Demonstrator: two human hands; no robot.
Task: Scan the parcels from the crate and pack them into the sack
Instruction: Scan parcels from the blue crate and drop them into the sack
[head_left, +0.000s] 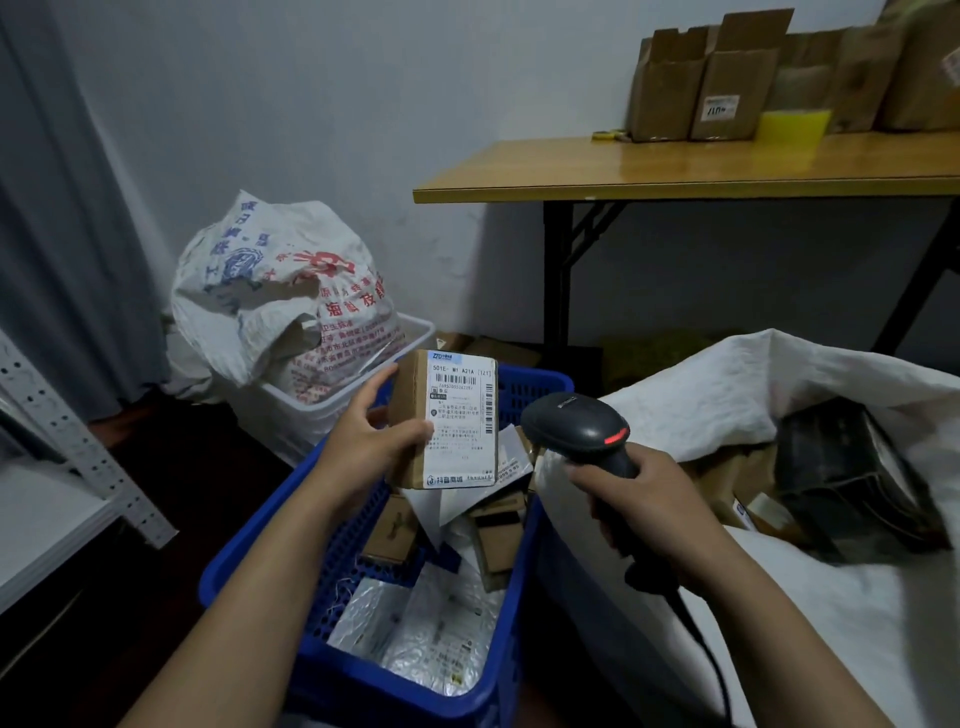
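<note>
- Head view, step in hand (scanning): the parcel (447, 415) is held upright above the far end of the blue crate (363, 680) by the left hand (363, 441). The thumb is pressed on the near face and the fingers are curled round the far side.
- The scanner (576, 431) is gripped over the crate's right rim by the right hand (644, 499), with the fingers clamped round its handle and its head turned toward the parcel.
- For a clean read, the label (465, 431) is best kept flat toward the scanner and the thumb kept off the barcodes.
- Head view, appearance: the parcel is seen as a small brown cardboard box. Its white label carries one barcode near the top and another along the right edge.
- The white sack (701, 405) lies open just right of the crate, and boxes are visible inside it.
</note>
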